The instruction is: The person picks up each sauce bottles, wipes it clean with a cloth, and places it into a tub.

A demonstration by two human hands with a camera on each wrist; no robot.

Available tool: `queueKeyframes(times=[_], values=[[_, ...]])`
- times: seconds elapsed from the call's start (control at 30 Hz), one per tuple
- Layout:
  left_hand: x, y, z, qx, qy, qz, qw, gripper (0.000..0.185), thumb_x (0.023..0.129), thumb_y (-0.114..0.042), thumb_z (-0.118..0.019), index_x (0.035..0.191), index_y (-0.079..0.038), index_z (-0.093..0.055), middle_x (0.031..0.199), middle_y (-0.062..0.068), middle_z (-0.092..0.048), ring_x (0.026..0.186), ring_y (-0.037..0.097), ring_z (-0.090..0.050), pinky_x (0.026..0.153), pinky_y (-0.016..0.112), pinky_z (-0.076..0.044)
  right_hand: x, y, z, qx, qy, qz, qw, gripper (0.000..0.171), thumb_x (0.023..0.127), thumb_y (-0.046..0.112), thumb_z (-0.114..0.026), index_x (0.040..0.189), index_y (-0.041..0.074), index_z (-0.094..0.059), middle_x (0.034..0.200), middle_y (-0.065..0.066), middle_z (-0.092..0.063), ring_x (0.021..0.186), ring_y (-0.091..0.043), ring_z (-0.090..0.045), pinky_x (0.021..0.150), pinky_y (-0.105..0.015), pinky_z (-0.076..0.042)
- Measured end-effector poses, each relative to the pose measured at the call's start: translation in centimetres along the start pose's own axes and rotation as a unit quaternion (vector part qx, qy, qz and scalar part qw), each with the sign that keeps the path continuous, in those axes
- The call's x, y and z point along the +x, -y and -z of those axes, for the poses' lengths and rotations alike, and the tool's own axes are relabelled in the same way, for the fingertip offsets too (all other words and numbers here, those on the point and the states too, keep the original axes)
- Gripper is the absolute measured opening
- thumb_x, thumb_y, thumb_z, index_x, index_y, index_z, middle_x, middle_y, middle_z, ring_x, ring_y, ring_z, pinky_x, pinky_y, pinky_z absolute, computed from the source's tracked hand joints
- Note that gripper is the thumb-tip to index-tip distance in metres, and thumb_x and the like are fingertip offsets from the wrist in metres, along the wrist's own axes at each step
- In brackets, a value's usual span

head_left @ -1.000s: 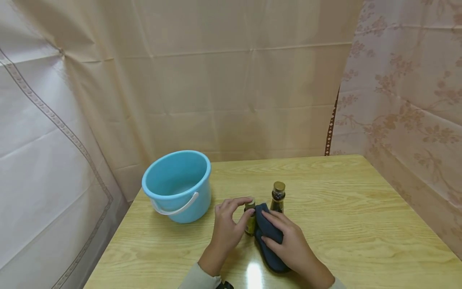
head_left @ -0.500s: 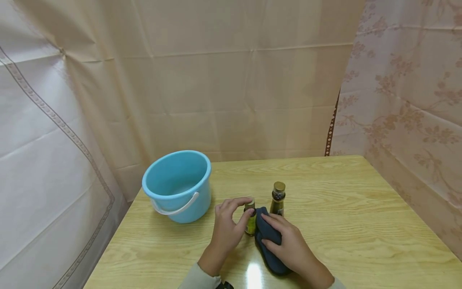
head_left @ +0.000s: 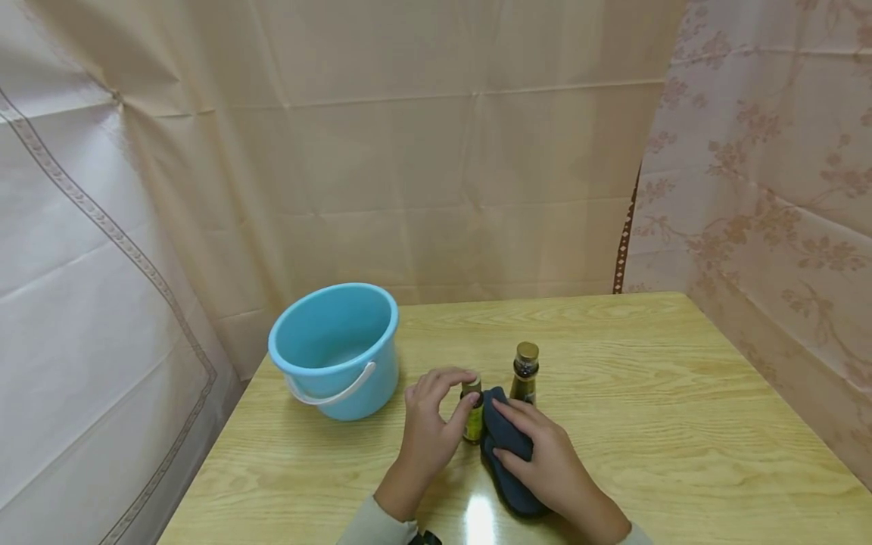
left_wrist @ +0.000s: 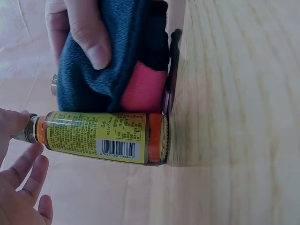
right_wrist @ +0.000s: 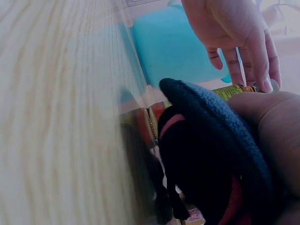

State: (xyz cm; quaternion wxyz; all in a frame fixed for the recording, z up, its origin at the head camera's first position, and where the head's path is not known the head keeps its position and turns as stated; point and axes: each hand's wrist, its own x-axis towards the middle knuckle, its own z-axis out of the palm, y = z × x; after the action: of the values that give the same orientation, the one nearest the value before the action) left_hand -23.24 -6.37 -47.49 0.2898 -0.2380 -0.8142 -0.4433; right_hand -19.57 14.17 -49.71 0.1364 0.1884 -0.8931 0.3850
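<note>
Wiping down a small bottle near the front edge of the table

The left hand (head_left: 428, 425) is pinching the cap of the small yellow-labelled bottle (head_left: 472, 415), steadying it upright, while the right hand (head_left: 545, 462) is gripping a dark blue cloth (head_left: 506, 450) and pressing it against the bottle's side. A taller brown bottle (head_left: 525, 372) is standing just behind; a blue bucket (head_left: 335, 350) is sitting towards the table's (head_left: 681, 424) left edge. The wiping looks under way; next would likely be turning the bottle to reach its other side
</note>
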Motion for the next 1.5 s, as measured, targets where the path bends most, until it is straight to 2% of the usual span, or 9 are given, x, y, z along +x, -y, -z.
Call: queueKeyframes(times=[0.2, 0.37, 0.47, 0.6, 0.77, 0.9, 1.0, 1.1, 1.5], values=[[0.08, 0.07, -0.16, -0.006, 0.004, 0.003, 1.0, 0.024, 0.099, -0.03, -0.071, 0.123, -0.03, -0.072, 0.123, -0.011, -0.069, 0.117, 0.013, -0.062, 0.092, 0.047, -0.036, -0.07, 0.02, -0.02, 0.002, -0.051, 0.059, 0.997, 0.077, 0.078, 0.014, -0.092, 0.147, 0.03, -0.059, 0.147, -0.002, -0.059, 0.131, -0.031, -0.062, 0.097, -0.052, -0.055], [0.05, 0.21, -0.26, 0.001, -0.002, -0.009, 1.0, 0.023, 0.099, -0.029, -0.071, 0.123, -0.03, -0.072, 0.122, -0.011, -0.069, 0.115, 0.013, -0.062, 0.09, 0.045, -0.036, -0.14, 0.03, 0.07, 0.006, -0.084, 0.104, 0.991, 0.079, 0.077, 0.011, -0.092, 0.147, 0.028, -0.059, 0.145, 0.0, -0.06, 0.129, -0.028, -0.063, 0.094, -0.049, -0.058], [0.03, 0.27, -0.3, 0.005, -0.004, -0.014, 0.9999, 0.023, 0.1, -0.029, -0.071, 0.123, -0.029, -0.072, 0.122, -0.011, -0.069, 0.115, 0.013, -0.062, 0.089, 0.045, -0.036, -0.16, 0.14, 0.17, 0.014, -0.092, 0.116, 0.989, 0.077, 0.078, 0.011, -0.092, 0.147, 0.026, -0.06, 0.146, -0.001, -0.059, 0.128, -0.028, -0.063, 0.098, -0.036, -0.056], [0.08, 0.22, -0.23, 0.006, -0.003, -0.01, 0.9999, 0.023, 0.1, -0.029, -0.071, 0.123, -0.028, -0.072, 0.122, -0.012, -0.069, 0.115, 0.013, -0.062, 0.09, 0.045, -0.035, -0.16, 0.48, 0.23, 0.044, -0.097, 0.13, 0.986, 0.073, 0.08, 0.011, -0.09, 0.146, 0.019, -0.061, 0.147, -0.007, -0.059, 0.129, -0.033, -0.062, 0.103, -0.018, -0.047], [0.17, 0.16, -0.06, 0.007, -0.004, -0.01, 0.9999, 0.023, 0.099, -0.029, -0.072, 0.122, -0.028, -0.073, 0.122, -0.014, -0.07, 0.116, 0.015, -0.062, 0.091, 0.045, -0.035, -0.13, 0.75, 0.18, 0.075, -0.101, 0.13, 0.983, 0.071, 0.082, 0.009, -0.089, 0.146, 0.016, -0.061, 0.149, -0.008, -0.057, 0.131, -0.033, -0.06, 0.103, -0.014, -0.044], [0.18, 0.2, -0.05, 0.008, -0.003, -0.014, 0.9999, 0.023, 0.099, -0.029, -0.071, 0.122, -0.027, -0.073, 0.123, -0.013, -0.071, 0.117, 0.015, -0.062, 0.091, 0.045, -0.035, -0.13, 0.79, 0.15, 0.062, -0.101, 0.117, 0.986, 0.072, 0.081, 0.008, -0.089, 0.146, 0.018, -0.06, 0.149, -0.006, -0.057, 0.131, -0.032, -0.06, 0.102, -0.019, -0.049], [0.18, 0.25, -0.03, 0.01, -0.002, -0.015, 0.9998, 0.023, 0.1, -0.029, -0.071, 0.122, -0.028, -0.073, 0.124, -0.013, -0.071, 0.116, 0.015, -0.062, 0.091, 0.046, -0.036, -0.05, 0.74, 0.14, 0.034, -0.091, 0.1, 0.99, 0.074, 0.08, 0.01, -0.09, 0.146, 0.023, -0.061, 0.148, -0.003, -0.058, 0.131, -0.03, -0.061, 0.099, -0.034, -0.055], [0.17, 0.27, 0.04, 0.011, -0.001, -0.011, 0.9999, 0.023, 0.1, -0.029, -0.071, 0.123, -0.03, -0.073, 0.124, -0.012, -0.072, 0.116, 0.015, -0.062, 0.091, 0.046, -0.036, 0.03, 0.62, 0.11, 0.014, -0.077, 0.082, 0.994, 0.075, 0.078, 0.012, -0.091, 0.145, 0.027, -0.061, 0.147, -0.002, -0.059, 0.13, -0.03, -0.062, 0.096, -0.049, -0.056], [0.15, 0.09, 0.19, 0.007, -0.001, -0.007, 1.0, 0.024, 0.099, -0.027, -0.072, 0.123, -0.029, -0.073, 0.124, -0.013, -0.073, 0.116, 0.014, -0.063, 0.088, 0.043, -0.035, 0.08, -0.04, -0.11, 0.009, -0.028, 0.038, 0.999, 0.072, 0.08, 0.016, -0.091, 0.145, 0.026, -0.061, 0.147, -0.005, -0.059, 0.132, -0.032, -0.06, 0.1, -0.053, -0.053]])
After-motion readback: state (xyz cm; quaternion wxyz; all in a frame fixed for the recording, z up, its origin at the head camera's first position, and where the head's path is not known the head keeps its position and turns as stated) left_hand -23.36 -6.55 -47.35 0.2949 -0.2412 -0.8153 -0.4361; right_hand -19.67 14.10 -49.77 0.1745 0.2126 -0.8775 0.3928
